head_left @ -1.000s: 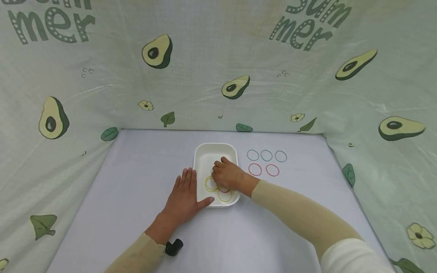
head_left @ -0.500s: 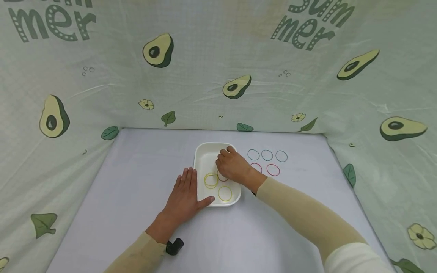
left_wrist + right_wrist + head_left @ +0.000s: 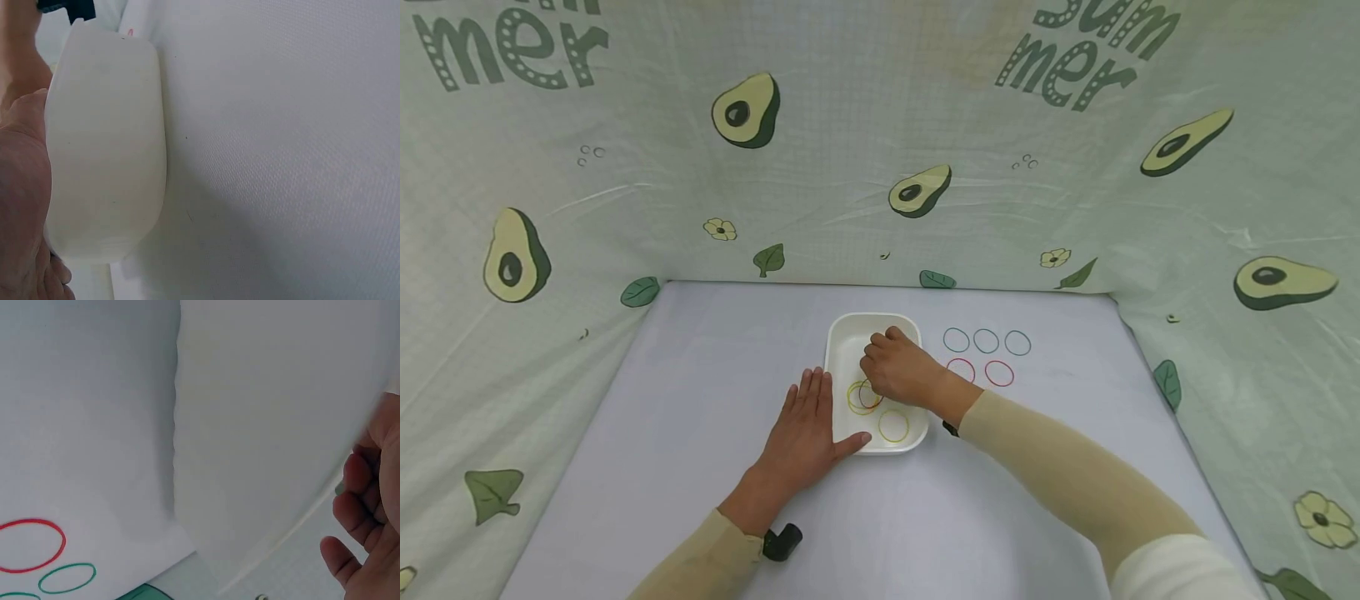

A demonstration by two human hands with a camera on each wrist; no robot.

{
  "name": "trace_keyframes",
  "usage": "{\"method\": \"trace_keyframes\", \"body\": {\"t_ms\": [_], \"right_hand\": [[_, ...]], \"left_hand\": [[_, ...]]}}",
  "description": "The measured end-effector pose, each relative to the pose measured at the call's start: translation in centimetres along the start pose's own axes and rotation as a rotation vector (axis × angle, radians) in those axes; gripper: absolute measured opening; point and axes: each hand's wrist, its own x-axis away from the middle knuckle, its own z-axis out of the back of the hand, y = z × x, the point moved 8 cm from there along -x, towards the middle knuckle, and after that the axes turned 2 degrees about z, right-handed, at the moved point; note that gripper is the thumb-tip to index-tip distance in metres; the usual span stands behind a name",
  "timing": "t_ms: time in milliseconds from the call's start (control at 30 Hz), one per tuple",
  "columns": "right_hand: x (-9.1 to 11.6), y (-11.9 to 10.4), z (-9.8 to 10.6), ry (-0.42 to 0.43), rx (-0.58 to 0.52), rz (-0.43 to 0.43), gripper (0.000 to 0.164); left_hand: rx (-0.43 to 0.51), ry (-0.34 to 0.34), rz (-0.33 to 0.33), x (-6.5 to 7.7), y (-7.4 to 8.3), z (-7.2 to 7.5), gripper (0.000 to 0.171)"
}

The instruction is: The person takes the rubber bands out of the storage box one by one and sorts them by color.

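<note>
A white tray (image 3: 852, 327) stands on the table, with thin yellow rubber bands (image 3: 893, 426) lying in it. My right hand (image 3: 901, 368) is over the tray, fingers curled, pinching a red rubber band (image 3: 871, 407) that overlaps the yellow ones at its left. The pinching fingertips are hidden under the hand. Straight fingers of my left hand (image 3: 801, 437) lie along the tray's left side, its thumb across the front rim. In the left wrist view the palm (image 3: 22, 194) is close against the tray wall (image 3: 106, 150). Curled fingers (image 3: 356, 515) show past the tray's wall (image 3: 269, 425) in the right wrist view.
Right of the tray, three green rubber bands (image 3: 956, 352) lie in a row, with two red rubber bands (image 3: 999, 386) in a row nearer me. A printed cloth (image 3: 835, 125) hangs behind and beside the white table (image 3: 730, 333).
My right hand has moved away from me, then slightly left, and the red rubber band has moved with it toward the yellow pair. My left hand stays at the tray.
</note>
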Motion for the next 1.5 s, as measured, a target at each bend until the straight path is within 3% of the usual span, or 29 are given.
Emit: {"method": "trace_keyframes", "body": {"t_ms": [267,400,733,1233,1500], "right_hand": [[-0.3,-0.7,-2.6,-0.01,-0.044,-0.055,0.01],[-0.4,-0.6,-3.4,-0.027,-0.118,-0.086,0.007],[-1.2,-1.2,-4.8,-0.083,-0.257,-0.048,0.015],[-1.5,-1.4,-5.5,-0.117,-0.238,-0.052,0.017],[-1.5,-1.6,-5.2,-0.109,-0.157,-0.047,0.014]], "left_hand": [[-0.001,0.006,-0.013,0.0,0.1,-0.1,0.113],[0.002,0.0,-0.008,0.0,0.1,-0.1,0.113],[0.005,-0.01,0.001,0.0,0.1,-0.1,0.113],[0.022,-0.015,0.002,0.1,0.2,0.0,0.113],[0.02,-0.012,0.004,0.1,0.2,0.0,0.112]]}}
